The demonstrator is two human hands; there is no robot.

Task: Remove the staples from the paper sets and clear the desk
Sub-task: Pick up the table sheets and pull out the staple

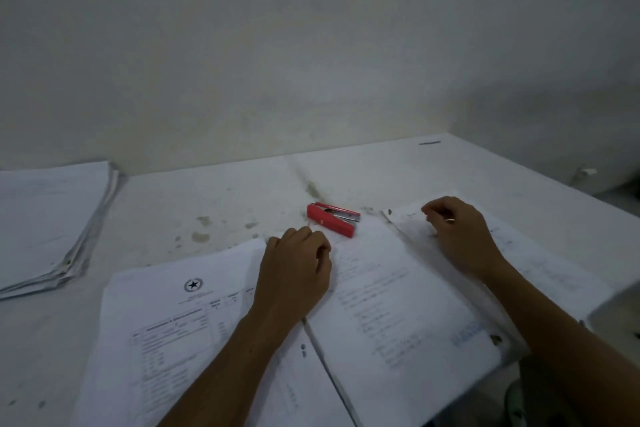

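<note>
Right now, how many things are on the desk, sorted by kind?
Red stapler: 1
Paper sets spread in front: 3, the starred set, the middle set, the right set
Paper stack at far left: 1
Hands: 2, left, right
Total: 7

single head-worn view, close above the desk (pixel 242 191). looking forward and down, facing the wall (pixel 311 45) at 12 o'clock.
</note>
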